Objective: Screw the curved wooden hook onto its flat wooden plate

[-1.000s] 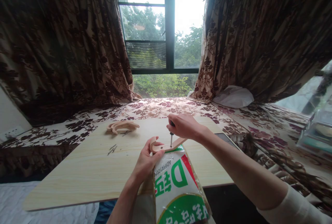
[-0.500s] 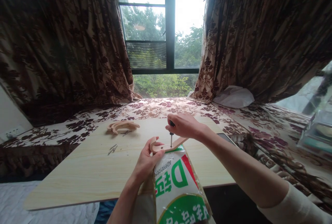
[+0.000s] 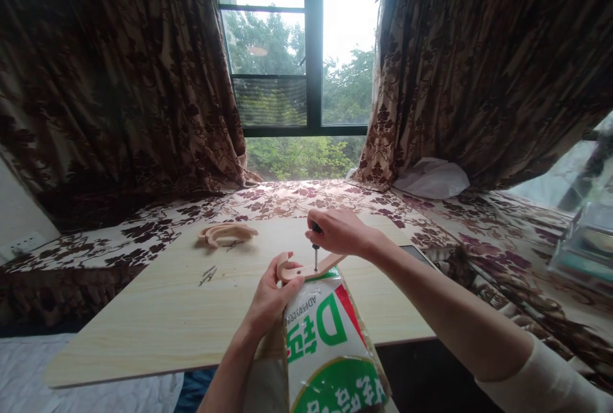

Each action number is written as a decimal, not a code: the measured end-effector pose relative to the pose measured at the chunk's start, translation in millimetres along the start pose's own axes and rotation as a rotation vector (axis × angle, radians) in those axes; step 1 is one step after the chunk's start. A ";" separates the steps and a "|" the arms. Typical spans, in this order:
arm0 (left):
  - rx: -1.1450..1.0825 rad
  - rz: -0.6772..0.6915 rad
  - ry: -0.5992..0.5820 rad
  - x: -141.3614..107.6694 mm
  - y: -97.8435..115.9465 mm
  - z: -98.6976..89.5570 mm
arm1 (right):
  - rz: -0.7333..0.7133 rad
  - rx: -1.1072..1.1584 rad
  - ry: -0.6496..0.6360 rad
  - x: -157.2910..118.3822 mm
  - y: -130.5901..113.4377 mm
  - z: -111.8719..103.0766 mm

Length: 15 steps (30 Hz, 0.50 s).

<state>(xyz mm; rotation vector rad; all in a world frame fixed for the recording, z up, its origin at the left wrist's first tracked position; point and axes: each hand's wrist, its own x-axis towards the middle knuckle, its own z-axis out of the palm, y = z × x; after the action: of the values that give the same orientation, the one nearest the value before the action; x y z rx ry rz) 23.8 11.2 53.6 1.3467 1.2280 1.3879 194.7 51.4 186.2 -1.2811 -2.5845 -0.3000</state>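
2 bare hands (image 3: 269, 293), pale sleeve (image 3: 539, 373), perhaps blue trousers (image 3: 194, 389).

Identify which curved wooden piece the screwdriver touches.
The curved wooden piece held in the left hand, at the far end of the printed packet. The other pieces lie farther left on the table, touched by neither hand.

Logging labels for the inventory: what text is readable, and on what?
"D钙": large green print, upside down, on the package.
"AD钙奶": small line above it, upside down; the rest too small to read.
"娃哈哈": white on green, same package, upside down, partly cut off by the frame.
Screwdriver: nothing readable.
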 end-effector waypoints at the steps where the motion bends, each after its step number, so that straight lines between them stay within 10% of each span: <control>1: 0.003 0.000 0.001 0.1 -0.1 -0.1 | -0.001 0.001 0.003 -0.2 -0.2 0.5; 15: 0.008 -0.002 -0.004 -0.3 1.3 1.1 | -0.013 0.004 -0.014 0.6 1.2 1.0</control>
<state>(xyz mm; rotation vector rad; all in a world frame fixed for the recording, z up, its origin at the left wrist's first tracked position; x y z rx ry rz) 25.0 10.8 54.8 1.3526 1.2326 1.3801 195.2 52.8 185.6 -1.2700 -2.6047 -0.2889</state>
